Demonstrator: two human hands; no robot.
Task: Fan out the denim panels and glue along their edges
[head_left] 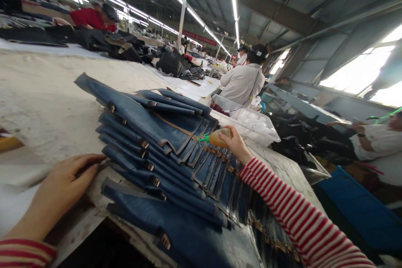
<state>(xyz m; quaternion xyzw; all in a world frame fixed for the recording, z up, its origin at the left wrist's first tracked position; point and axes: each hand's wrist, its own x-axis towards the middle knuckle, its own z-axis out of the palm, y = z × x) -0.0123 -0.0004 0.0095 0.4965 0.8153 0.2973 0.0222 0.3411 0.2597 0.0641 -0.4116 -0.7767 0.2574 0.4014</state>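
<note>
My right hand (234,142) is closed round a small amber squeeze bottle (218,138). Its green nozzle (204,137) points left, at the edge of the blue leather-like pieces (150,150). These pieces lie overlapped in a long fanned row, with small metal-and-brown fittings on them. Glossy strips (216,171) run along their exposed right edges. On the left, my left hand (67,184) rests on the table beside the stack, its fingertips near the ends of the pieces. Its fingers are bent and close together, and nothing shows in them.
Beyond the pale worktable (47,88) lie dark material piles (125,46). A clear plastic bin (251,123) stands past its right edge, near a person in a light shirt (243,83). At right are a blue crate (361,209) and another person (377,146). A person in red (91,17) leans at back left.
</note>
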